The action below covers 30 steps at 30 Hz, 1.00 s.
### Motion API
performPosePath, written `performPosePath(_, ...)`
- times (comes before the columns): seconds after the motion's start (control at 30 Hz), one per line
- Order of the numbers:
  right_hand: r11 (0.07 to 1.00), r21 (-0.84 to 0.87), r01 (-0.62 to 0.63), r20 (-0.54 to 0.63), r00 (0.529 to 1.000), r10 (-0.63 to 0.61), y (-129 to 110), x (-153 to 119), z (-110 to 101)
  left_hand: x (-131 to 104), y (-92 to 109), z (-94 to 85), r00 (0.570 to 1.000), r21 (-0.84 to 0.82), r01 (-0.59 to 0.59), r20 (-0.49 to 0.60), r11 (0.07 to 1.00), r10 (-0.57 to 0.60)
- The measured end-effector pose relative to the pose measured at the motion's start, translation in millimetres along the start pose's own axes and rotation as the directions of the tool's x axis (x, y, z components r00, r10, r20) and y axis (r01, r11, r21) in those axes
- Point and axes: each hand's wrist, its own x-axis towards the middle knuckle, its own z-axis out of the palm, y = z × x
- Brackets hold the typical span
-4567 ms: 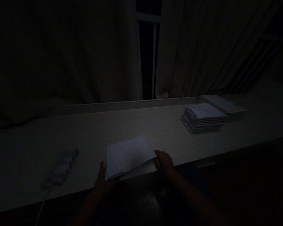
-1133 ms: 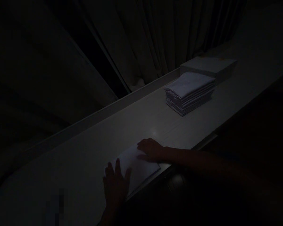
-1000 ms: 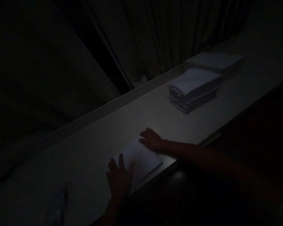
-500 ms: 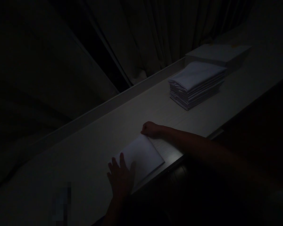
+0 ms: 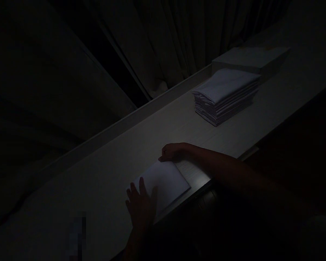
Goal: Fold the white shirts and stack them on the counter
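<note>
A folded white cloth [image 5: 168, 181] lies flat on the pale table [image 5: 103, 170], close to its front edge. My left hand [image 5: 141, 203] rests over the cloth's left end, palm down, with fingers spread. At the far corner of the cloth, my right hand [image 5: 170, 151] is closed, its fingertips pinching the edge there. The scene is very dark, so the fine detail of that grip is hard to see.
Farther right along the table stands a stack of folded white cloths [image 5: 228, 94]. Behind it is a pale box [image 5: 250, 58]. A raised ledge [image 5: 141, 112] runs along the back, with dark curtains [image 5: 163, 43] beyond. A blurred patch [image 5: 77, 235] sits lower left.
My right hand has shifted slightly left and down along the cloth's far edge. My left hand stays spread on the cloth. The whole view has moved a little.
</note>
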Motion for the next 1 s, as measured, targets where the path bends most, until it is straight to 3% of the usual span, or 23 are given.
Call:
performPosePath(0.13, 0.999, -0.012, 0.041, 0.003, 0.999, -0.041, -9.2, -0.8, -6.8, 0.2, 0.2, -1.8, 1.0, 0.003, 0.007, 0.012, 1.0, -0.007)
performPosePath(0.3, 0.95, 0.306, -0.07, 0.101, 0.994, 0.041, -1.0, 7.7, 1.8, 0.9, -1.9, -0.7, 1.0, -0.016, -0.005, 0.008, 1.0, 0.006)
performPosePath(0.4, 0.885, 0.446, -0.137, 0.025, 0.99, 0.141, 7.3, 12.4, 9.1, 0.7, -2.0, -0.5, 1.0, -0.026, -0.001, 0.01, 1.0, 0.001)
performPosePath(0.57, 0.865, 0.471, -0.174, -0.057, 0.972, 0.226, 6.8, 15.3, 15.6, -1.2, 1.9, -3.1, 1.0, -0.048, 0.015, 0.016, 0.999, -0.014)
performPosePath(0.7, 0.849, 0.499, -0.177, -0.087, 0.964, 0.252, 4.6, 0.7, 26.0, -2.7, 4.6, -4.2, 0.999, -0.065, 0.044, 0.007, 0.997, -0.044)
performPosePath(0.83, 0.905, 0.371, -0.208, -0.101, 0.96, 0.262, 9.4, -24.5, 41.7, -1.8, 2.0, -1.6, 0.999, -0.082, 0.038, 0.004, 0.996, -0.038)
performPosePath(0.93, 0.963, 0.162, -0.217, -0.26, 0.932, 0.253, 13.5, -33.5, 50.1, -0.9, -0.7, 2.2, 0.999, -0.08, 0.035, 0.016, 0.996, -0.034)
performPosePath(1.0, 0.973, 0.119, -0.198, -0.331, 0.916, 0.227, 14.7, -33.6, 51.8, -1.0, -1.1, 4.6, 0.999, -0.07, 0.033, 0.028, 0.997, -0.031)
